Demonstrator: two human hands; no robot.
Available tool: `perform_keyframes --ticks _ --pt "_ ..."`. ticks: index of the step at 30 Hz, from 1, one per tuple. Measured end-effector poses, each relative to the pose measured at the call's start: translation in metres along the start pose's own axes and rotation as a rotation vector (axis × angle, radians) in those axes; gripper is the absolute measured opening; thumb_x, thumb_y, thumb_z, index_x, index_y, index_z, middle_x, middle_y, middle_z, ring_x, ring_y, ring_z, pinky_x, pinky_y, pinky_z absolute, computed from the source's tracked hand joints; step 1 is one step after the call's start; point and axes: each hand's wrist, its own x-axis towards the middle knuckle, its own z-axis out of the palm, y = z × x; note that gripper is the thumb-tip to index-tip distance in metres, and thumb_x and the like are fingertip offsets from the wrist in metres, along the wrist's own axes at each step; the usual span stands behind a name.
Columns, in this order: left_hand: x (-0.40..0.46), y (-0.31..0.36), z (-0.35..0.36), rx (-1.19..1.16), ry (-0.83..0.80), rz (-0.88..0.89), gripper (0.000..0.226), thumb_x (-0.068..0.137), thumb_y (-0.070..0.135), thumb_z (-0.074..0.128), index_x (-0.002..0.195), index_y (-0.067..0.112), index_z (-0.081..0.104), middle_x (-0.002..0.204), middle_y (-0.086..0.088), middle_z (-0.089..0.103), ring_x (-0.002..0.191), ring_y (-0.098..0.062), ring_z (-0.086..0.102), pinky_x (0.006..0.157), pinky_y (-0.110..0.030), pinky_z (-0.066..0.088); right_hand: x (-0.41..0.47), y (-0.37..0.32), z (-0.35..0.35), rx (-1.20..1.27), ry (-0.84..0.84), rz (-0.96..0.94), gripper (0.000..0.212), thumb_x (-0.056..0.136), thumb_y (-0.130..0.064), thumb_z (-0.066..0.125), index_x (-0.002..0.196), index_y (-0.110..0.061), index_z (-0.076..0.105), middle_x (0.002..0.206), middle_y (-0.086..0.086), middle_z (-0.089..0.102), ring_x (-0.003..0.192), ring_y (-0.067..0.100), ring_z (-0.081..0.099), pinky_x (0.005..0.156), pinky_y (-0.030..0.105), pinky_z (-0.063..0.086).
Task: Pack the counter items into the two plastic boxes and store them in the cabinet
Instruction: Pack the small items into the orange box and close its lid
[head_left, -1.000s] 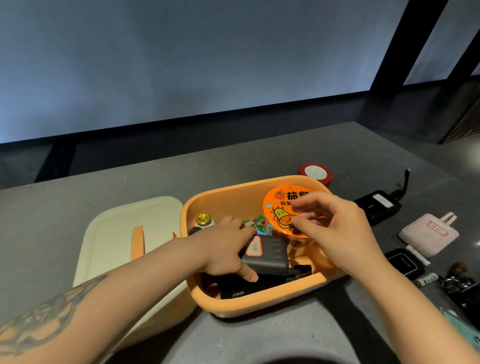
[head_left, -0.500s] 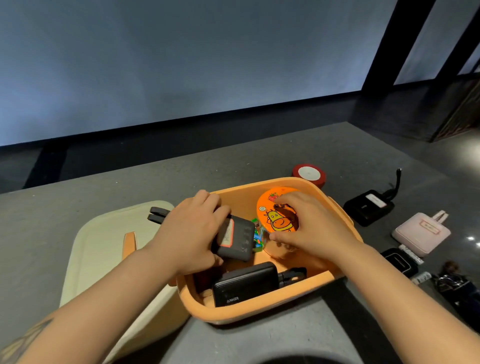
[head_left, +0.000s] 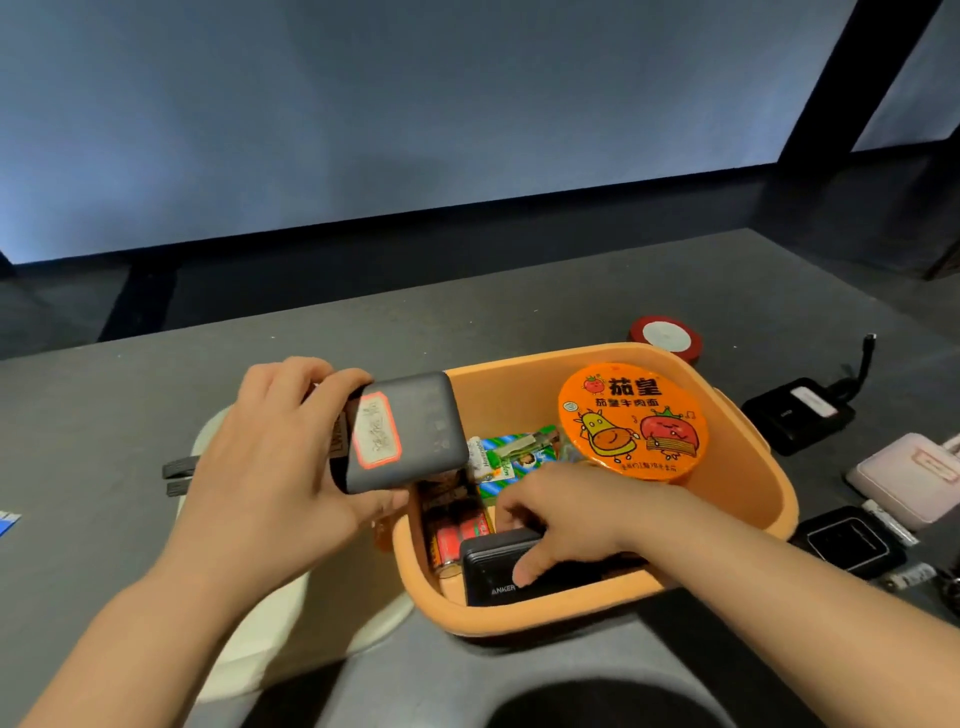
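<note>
Head view: the left hand (head_left: 270, 467) grips the grey charger (head_left: 402, 434), now lifted clear of the orange box (head_left: 748, 483) and held over its 9 o'clock rim, where half a second ago it sat low among the contents. The right hand (head_left: 563, 525) has left the noodle cup (head_left: 632, 421) and come down to the 6 o'clock side of the box, fingers curled over the black power bank (head_left: 498, 571) lying against the near wall — pinching it, as far as I can tell. This reads as a reshuffle: the charger out of the way so the power bank can be reseated. The cup stands tilted at 1 o'clock inside; snack packets (head_left: 511, 457) lie between.

Just beside the box at 9 o'clock is the cream lid (head_left: 270, 649). On the tabletop (head_left: 156, 395) at 3 o'clock wait a black charger (head_left: 795, 415), a pink case (head_left: 909, 478) and a red puck (head_left: 665, 335) — still unpacked, so much of the task remains.
</note>
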Motion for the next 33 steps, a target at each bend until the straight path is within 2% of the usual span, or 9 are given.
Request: perform_keyframes --ticks 4,7,11,14,16,19,24,29,33 --pt "-0.009 -0.001 -0.001 -0.049 0.005 -0.012 0.083 0.047 0.048 0.087 0.119 0.027 0.052 0.104 0.011 0.044 0.100 -0.014 0.036 0.070 -0.032 0.038 -0.001 0.003 -0.007 -0.045 -0.139 0.029 0.035 0.086 -0.034 0.069 0.117 -0.023 0.057 0.114 -0.001 0.062 0.098 0.017 0.055 0.071 0.031 0.039" --pt "-0.011 0.002 -0.002 -0.066 -0.002 -0.025 0.085 0.046 0.048 0.087 0.120 0.025 0.053 0.106 0.008 0.046 0.102 -0.015 0.037 0.070 -0.035 0.042 -0.003 0.004 -0.011 -0.171 -0.185 0.109 0.038 0.089 -0.030 0.066 0.124 -0.019 0.056 0.121 0.005 0.061 0.110 0.024 0.055 0.081 0.035 0.044" --pt "-0.009 0.009 0.000 -0.084 -0.031 -0.010 0.085 0.047 0.052 0.085 0.122 0.025 0.053 0.107 0.008 0.046 0.103 -0.015 0.037 0.071 -0.035 0.043 -0.003 0.002 -0.008 -0.284 -0.204 0.186 0.036 0.091 -0.025 0.062 0.125 -0.013 0.057 0.122 0.009 0.061 0.112 0.028 0.056 0.087 0.038 0.046" --pt "-0.009 0.013 0.002 -0.084 -0.048 0.018 0.085 0.048 0.055 0.084 0.121 0.025 0.053 0.107 0.008 0.047 0.102 -0.014 0.038 0.072 -0.033 0.041 -0.003 0.004 -0.001 -0.396 -0.092 0.204 0.032 0.094 -0.014 0.054 0.126 -0.009 0.056 0.122 0.012 0.060 0.109 0.028 0.058 0.079 0.034 0.045" --pt "-0.010 0.015 0.003 -0.093 -0.057 0.022 0.086 0.048 0.056 0.083 0.122 0.025 0.053 0.107 0.008 0.047 0.102 -0.014 0.038 0.073 -0.034 0.042 -0.005 0.008 0.003 -0.394 0.017 0.185 0.037 0.094 -0.006 0.051 0.130 -0.011 0.053 0.125 0.012 0.058 0.112 0.029 0.057 0.084 0.037 0.049" --pt "-0.008 0.017 0.006 -0.101 -0.061 0.036 0.086 0.048 0.057 0.083 0.122 0.026 0.052 0.108 0.007 0.047 0.102 -0.015 0.039 0.075 -0.035 0.044 -0.013 0.013 0.003 -0.233 0.073 0.143 0.040 0.091 -0.015 0.061 0.129 -0.023 0.053 0.128 0.004 0.057 0.116 0.023 0.053 0.093 0.041 0.048" --pt "0.006 0.029 0.016 -0.082 -0.093 0.100 0.089 0.047 0.065 0.076 0.124 0.027 0.049 0.110 0.008 0.046 0.102 -0.014 0.039 0.077 -0.036 0.046 -0.042 0.030 -0.005 0.084 0.201 0.141 0.033 0.092 -0.029 0.061 0.122 -0.043 0.055 0.125 -0.011 0.057 0.112 0.007 0.051 0.095 0.034 0.046" --pt "0.024 0.049 0.034 -0.068 -0.177 0.198 0.090 0.050 0.075 0.065 0.127 0.036 0.039 0.114 0.017 0.039 0.107 -0.006 0.032 0.079 -0.025 0.039 -0.076 0.040 -0.017 0.299 0.370 0.114 0.033 0.088 -0.024 0.068 0.111 -0.046 0.061 0.108 -0.022 0.065 0.103 -0.005 0.058 0.094 0.031 0.049" --pt "0.034 0.058 0.045 -0.127 -0.208 0.295 0.088 0.052 0.070 0.069 0.128 0.039 0.037 0.120 0.019 0.038 0.111 -0.004 0.030 0.087 -0.027 0.041 -0.092 0.043 -0.023 0.393 0.635 0.094 0.028 0.090 -0.027 0.064 0.112 -0.044 0.062 0.107 -0.023 0.064 0.102 -0.005 0.059 0.091 0.031 0.050"
